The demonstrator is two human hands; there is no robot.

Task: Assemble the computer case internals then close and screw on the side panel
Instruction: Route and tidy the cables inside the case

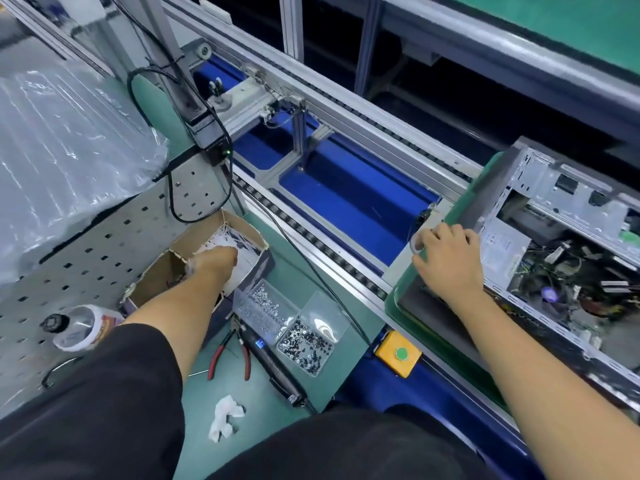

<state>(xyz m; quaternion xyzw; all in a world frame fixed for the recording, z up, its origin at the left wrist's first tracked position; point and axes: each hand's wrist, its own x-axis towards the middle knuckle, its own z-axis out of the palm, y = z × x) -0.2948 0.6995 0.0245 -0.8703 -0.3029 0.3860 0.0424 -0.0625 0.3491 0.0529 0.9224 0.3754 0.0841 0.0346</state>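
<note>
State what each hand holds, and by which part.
Left hand reaches into the cardboard box; its grip is hidden. Right hand rests on the computer case edge, gripping nothing clearly.
</note>
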